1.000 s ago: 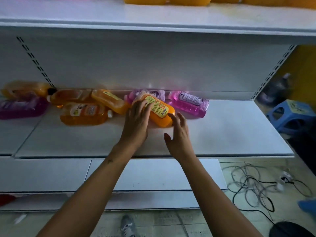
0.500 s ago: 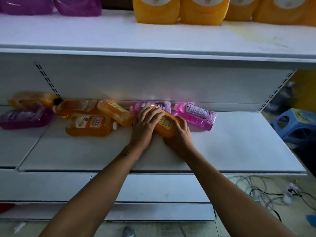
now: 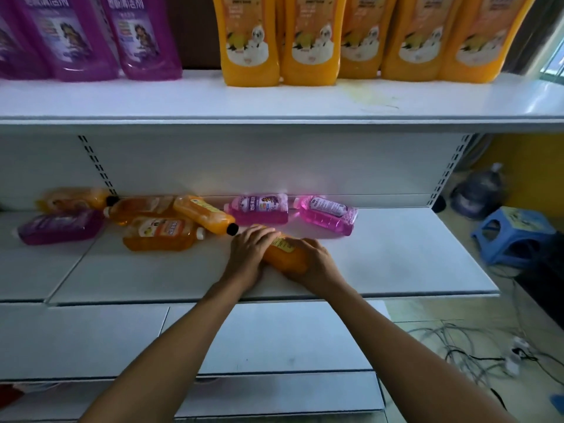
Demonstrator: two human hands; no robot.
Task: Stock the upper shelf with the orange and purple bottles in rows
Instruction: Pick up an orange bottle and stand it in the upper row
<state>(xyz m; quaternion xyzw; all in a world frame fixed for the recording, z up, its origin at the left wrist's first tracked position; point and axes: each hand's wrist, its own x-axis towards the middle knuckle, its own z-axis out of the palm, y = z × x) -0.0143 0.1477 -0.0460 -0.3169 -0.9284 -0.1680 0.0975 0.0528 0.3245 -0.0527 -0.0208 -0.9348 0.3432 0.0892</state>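
Gripping an orange bottle (image 3: pixel 285 254) lying on the lower shelf (image 3: pixel 396 270), a person is curling the fingers of the left hand (image 3: pixel 248 250) over its upper end while the right hand (image 3: pixel 314 264) is wrapping around its base. The risk from here is judged to lie in the lift: the bottle is being held on its side, and its smooth body could be slipping as it is tipped upright toward the upper shelf (image 3: pixel 183 99), where a row of orange bottles (image 3: pixel 366 41) and a group of purple bottles (image 3: pixel 91 38) are already standing close together and could be getting knocked over. Compared with half a second ago, the bottle is now lying nearer the shelf's front edge, clear of the pink bottle (image 3: pixel 258 209) behind it, and the camera is tilting higher, showing more of the stocked rows.
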